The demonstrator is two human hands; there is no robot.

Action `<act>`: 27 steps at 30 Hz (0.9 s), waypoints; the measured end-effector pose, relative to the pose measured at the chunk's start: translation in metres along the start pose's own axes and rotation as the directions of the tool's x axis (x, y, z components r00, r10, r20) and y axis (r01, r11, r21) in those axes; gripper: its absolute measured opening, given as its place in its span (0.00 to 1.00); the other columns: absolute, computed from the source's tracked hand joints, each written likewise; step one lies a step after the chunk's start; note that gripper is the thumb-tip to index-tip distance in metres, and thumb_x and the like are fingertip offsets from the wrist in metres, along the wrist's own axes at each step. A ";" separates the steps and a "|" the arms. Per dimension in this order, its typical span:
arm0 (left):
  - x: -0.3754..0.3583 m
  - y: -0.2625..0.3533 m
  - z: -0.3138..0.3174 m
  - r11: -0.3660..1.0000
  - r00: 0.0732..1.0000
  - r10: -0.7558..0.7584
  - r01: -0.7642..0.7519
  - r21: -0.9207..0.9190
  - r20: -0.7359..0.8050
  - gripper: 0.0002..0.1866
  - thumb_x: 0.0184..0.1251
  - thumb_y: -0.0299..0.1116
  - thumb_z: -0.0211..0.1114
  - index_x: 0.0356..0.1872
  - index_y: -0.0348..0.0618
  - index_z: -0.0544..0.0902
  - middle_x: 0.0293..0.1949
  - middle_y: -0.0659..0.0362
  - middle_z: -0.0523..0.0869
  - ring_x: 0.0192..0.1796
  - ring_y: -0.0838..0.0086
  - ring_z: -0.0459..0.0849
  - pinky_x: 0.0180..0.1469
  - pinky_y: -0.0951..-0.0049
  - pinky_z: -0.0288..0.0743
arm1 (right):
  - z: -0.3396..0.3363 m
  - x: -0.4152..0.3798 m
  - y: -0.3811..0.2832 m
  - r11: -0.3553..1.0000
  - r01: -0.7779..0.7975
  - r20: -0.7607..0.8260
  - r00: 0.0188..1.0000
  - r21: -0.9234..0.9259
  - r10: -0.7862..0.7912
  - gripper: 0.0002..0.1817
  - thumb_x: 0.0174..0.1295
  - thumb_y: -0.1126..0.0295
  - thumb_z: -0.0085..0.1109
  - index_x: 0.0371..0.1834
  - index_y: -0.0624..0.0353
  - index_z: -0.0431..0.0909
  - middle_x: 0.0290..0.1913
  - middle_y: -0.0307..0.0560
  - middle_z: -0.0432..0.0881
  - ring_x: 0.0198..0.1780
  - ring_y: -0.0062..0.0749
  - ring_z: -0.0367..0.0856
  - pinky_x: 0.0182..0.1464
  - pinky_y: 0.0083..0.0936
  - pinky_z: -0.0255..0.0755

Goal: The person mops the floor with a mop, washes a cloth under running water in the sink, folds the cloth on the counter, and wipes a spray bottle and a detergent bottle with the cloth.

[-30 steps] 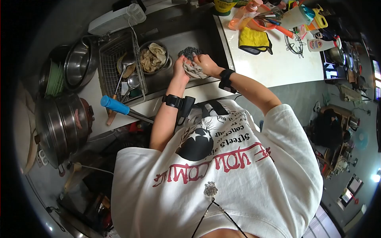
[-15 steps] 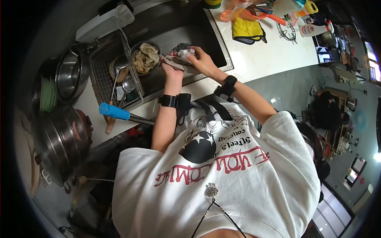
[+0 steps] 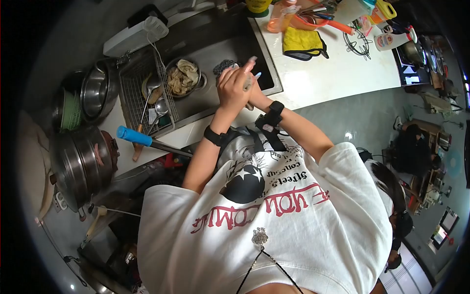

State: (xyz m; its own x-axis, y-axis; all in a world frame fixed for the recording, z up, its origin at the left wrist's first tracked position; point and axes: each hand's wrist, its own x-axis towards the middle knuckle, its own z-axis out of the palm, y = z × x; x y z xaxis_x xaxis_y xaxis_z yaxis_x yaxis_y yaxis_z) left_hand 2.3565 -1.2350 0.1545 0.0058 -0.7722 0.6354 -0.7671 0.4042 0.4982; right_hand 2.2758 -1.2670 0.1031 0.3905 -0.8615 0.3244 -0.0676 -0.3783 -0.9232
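Over the steel sink [image 3: 208, 105] my hands are clasped together around a grey-beige cloth [image 3: 248, 84]. Only a small bunched part of the cloth shows between the fingers. My left hand [image 3: 233, 90] is closed, its back turned up toward the camera. Behind it, my right hand [image 3: 257, 94] is partly covered and presses against the same cloth. Beyond the hands, a dark mesh scrubber [image 3: 225, 66] lies on the sink floor. To the left, a round metal bowl [image 3: 198, 73] in the sink holds crumpled beige cloth [image 3: 182, 78].
A wire rack [image 3: 128, 93] with ladles stands at the sink's left, near a blue-handled tool [image 3: 134, 135]. Metal basins [image 3: 98, 88] and a large steel pot [image 3: 78, 161] are farther left. On the right counter lie a yellow cloth [image 3: 301, 41] and a spray bottle [image 3: 391, 40].
My hands held the cloth spread out with whitish foam on it; now they have closed together over it. They have moved slightly right and nearer my body, and the view has shifted a little.
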 end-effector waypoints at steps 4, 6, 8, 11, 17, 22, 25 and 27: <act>-0.001 0.018 0.035 0.936 0.946 -0.291 0.251 -0.248 -0.142 0.16 0.51 0.25 0.59 0.45 0.42 0.77 0.32 0.55 0.82 0.31 0.69 0.80 0.42 0.69 0.72 | -0.035 -0.005 -0.001 0.972 -0.226 0.102 0.968 -0.059 0.231 0.14 0.54 0.61 0.51 0.29 0.64 0.74 0.28 0.57 0.78 0.32 0.51 0.78 0.35 0.35 0.71; 0.020 0.053 0.034 0.604 0.708 -0.705 0.566 -0.561 -0.045 0.12 0.60 0.24 0.52 0.45 0.37 0.75 0.39 0.53 0.81 0.35 0.71 0.79 0.44 0.73 0.70 | -0.056 -0.003 -0.020 0.924 -0.342 0.109 0.926 -0.173 0.363 0.21 0.60 0.58 0.42 0.27 0.68 0.74 0.27 0.66 0.76 0.34 0.60 0.75 0.36 0.40 0.69; 0.018 0.041 0.056 0.632 0.714 -0.695 0.549 -0.547 -0.084 0.12 0.62 0.26 0.50 0.45 0.37 0.75 0.32 0.59 0.77 0.28 0.79 0.72 0.34 0.79 0.66 | -0.068 -0.005 -0.003 0.905 -0.398 0.096 0.905 -0.151 0.414 0.22 0.61 0.58 0.40 0.27 0.69 0.74 0.26 0.67 0.75 0.33 0.60 0.75 0.36 0.41 0.69; 0.025 0.048 0.070 0.686 0.764 -0.641 0.525 -0.505 -0.077 0.14 0.63 0.25 0.47 0.48 0.37 0.75 0.24 0.66 0.72 0.21 0.89 0.63 0.23 0.86 0.59 | -0.091 -0.010 -0.002 0.878 -0.470 0.099 0.873 -0.090 0.477 0.25 0.63 0.58 0.38 0.26 0.73 0.74 0.26 0.69 0.74 0.32 0.62 0.74 0.36 0.43 0.67; 0.023 0.079 0.093 0.502 0.713 -0.683 0.615 -0.609 0.158 0.19 0.56 0.20 0.45 0.49 0.37 0.75 0.25 0.67 0.73 0.26 0.87 0.67 0.30 0.87 0.62 | -0.136 -0.019 0.011 0.940 -0.306 0.186 0.925 -0.154 0.332 0.22 0.62 0.60 0.38 0.27 0.71 0.74 0.27 0.70 0.74 0.33 0.61 0.74 0.37 0.43 0.67; 0.004 0.092 0.120 0.419 0.697 -0.651 0.659 -0.624 0.299 0.17 0.64 0.30 0.45 0.50 0.35 0.74 0.25 0.64 0.76 0.29 0.83 0.72 0.37 0.84 0.66 | -0.178 -0.028 0.040 0.948 -0.258 0.136 0.949 -0.188 0.286 0.20 0.62 0.59 0.41 0.28 0.66 0.76 0.25 0.65 0.75 0.30 0.60 0.74 0.34 0.41 0.68; 0.001 0.094 0.132 0.340 0.621 -0.714 0.711 -0.615 0.324 0.20 0.68 0.39 0.44 0.51 0.34 0.72 0.29 0.60 0.78 0.35 0.79 0.76 0.43 0.80 0.68 | -0.205 -0.021 0.037 0.905 -0.369 0.021 0.924 -0.212 0.382 0.19 0.60 0.58 0.46 0.29 0.64 0.77 0.25 0.62 0.76 0.30 0.57 0.75 0.33 0.38 0.69; -0.002 0.092 0.141 0.169 0.583 -0.737 0.648 -0.743 0.341 0.23 0.70 0.44 0.40 0.48 0.33 0.73 0.33 0.59 0.80 0.40 0.78 0.76 0.47 0.78 0.66 | -0.221 -0.019 0.031 0.916 -0.357 -0.074 0.934 -0.181 0.350 0.17 0.60 0.60 0.47 0.32 0.64 0.77 0.25 0.63 0.76 0.30 0.56 0.76 0.33 0.35 0.70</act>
State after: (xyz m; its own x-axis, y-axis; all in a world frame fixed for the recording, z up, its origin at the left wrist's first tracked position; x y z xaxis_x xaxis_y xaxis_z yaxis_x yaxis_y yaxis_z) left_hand 2.1957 -1.2654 0.1165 0.3502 -0.9156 -0.1977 0.3509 -0.0674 0.9340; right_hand 2.0634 -1.3371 0.1139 0.2729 -0.9620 -0.0045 -0.3681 -0.1001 -0.9244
